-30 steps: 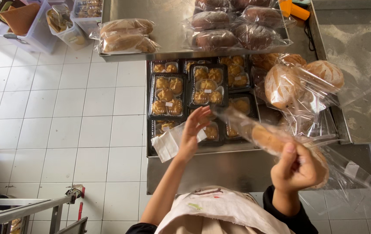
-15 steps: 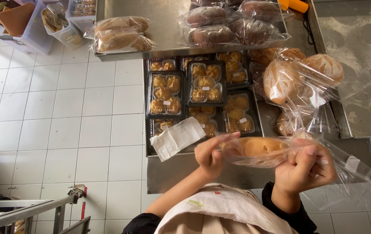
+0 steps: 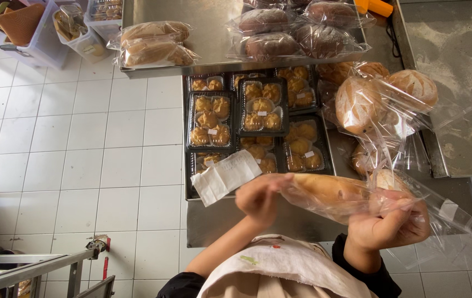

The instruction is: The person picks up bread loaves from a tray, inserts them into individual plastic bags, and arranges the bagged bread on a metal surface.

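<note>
Bread roll in clear bag: held at lower centre of the frame, above the desk. Left hand is pinched on its end; right hand is closed around the bag. Pastry trays are seen above.

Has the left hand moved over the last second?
Yes. The left hand has dropped from over the pastry trays to the bagged long bread, toward the person's body.
</note>
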